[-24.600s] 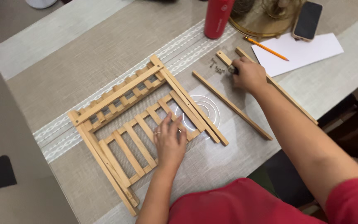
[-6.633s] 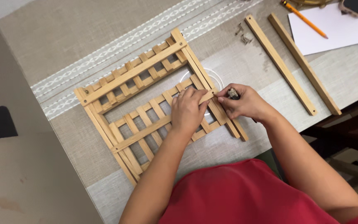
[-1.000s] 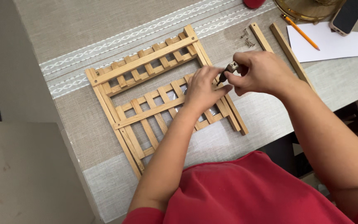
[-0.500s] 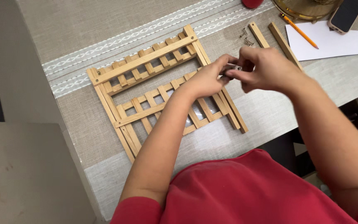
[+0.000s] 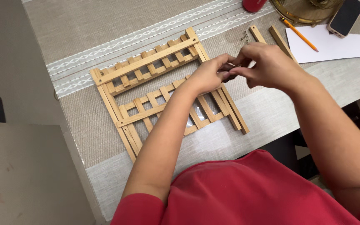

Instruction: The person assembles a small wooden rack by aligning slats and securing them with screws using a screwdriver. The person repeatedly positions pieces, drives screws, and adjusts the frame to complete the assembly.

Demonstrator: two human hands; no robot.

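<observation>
Both hands have lifted slightly; left hand and right hand fingers pinch a small part above the half-built rack; two slats remain loose.

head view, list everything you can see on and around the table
wooden slatted rack: one, light wood, flat on the table centre
small metal piece: one, thin, pinched between both hands' fingertips
loose wooden sticks: two, light wood, upper right past the hands
small metal parts: a few, grey, beside the sticks
pencil: one, orange, on the paper
paper sheet: one, white, upper right
phone: one, dark, at the paper's top edge
red object: one, top edge, mostly cut off
table runner: one, beige with white stitching
left hand: over the rack's right edge
right hand: meeting the left hand
</observation>
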